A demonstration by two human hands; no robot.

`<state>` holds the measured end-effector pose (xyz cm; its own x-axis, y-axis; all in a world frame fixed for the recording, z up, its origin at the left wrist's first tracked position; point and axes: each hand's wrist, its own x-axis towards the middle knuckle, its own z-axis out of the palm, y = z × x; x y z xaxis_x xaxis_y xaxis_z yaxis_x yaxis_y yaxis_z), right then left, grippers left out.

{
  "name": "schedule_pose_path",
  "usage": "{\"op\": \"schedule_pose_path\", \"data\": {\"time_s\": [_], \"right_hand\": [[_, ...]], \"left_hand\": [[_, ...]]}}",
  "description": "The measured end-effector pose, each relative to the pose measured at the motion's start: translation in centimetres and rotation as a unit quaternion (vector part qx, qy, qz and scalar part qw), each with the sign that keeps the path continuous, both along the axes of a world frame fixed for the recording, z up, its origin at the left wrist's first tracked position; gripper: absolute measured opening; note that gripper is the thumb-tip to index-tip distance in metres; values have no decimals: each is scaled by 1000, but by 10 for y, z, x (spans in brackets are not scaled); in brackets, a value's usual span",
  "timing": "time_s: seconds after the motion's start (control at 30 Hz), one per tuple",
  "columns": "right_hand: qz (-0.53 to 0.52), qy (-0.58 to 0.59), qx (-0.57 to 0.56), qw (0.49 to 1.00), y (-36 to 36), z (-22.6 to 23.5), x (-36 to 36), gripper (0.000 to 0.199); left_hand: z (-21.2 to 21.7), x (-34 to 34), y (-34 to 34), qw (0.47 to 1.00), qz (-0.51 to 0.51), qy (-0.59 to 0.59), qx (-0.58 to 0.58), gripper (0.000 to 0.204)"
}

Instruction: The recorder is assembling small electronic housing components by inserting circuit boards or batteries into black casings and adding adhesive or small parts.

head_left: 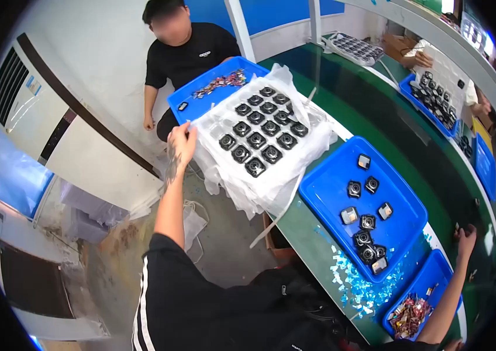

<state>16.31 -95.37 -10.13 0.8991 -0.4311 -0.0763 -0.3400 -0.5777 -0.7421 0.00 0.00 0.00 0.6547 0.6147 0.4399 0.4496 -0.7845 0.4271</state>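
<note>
My left hand (183,144) is at the left edge of a white plastic tray (215,124), close to a blue bin (176,96). Its fingers are stretched out and apart. Several black square camera-like units (255,140) sit in rows in the tray, which rests on crumpled white plastic sheeting (242,193). Far to the right, my right hand (465,241) reaches over the green belt (400,123) with its fingers drawn together. A small dark spot shows by the fingertips, too small to name. Beside that forearm stands a small blue bin (445,275) of small multicoloured parts (410,316).
A large blue bin (324,175) holds several loose black units (367,222). Blue film scraps (353,281) litter the green table. Across from me a person in black (201,58) stands by the far bin. At the upper right, another person's hand (423,59) holds a tray.
</note>
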Motion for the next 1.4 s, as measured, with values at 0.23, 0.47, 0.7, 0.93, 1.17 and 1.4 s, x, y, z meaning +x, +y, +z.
{"op": "schedule_pose_path", "data": {"time_s": [0.23, 0.47, 0.7, 0.93, 1.17, 1.4], "right_hand": [[275, -219, -137, 926, 285, 153, -94, 36], [427, -248, -88, 865, 410, 196, -137, 32], [549, -295, -36, 781, 548, 175, -143, 45], [481, -364, -56, 796, 682, 148, -136, 77], [387, -429, -205, 790, 712, 119, -131, 45], [377, -467, -243, 762, 696, 172, -136, 46]], "left_hand": [[12, 27, 6, 996, 27, 72, 37, 49], [32, 41, 14, 984, -35, -39, -173, 40], [48, 63, -5, 685, -191, -292, -639, 35], [55, 61, -19, 603, -201, -303, -710, 39], [44, 51, -56, 559, -244, -149, -779, 32], [72, 33, -69, 546, -308, -210, -750, 34]]}}
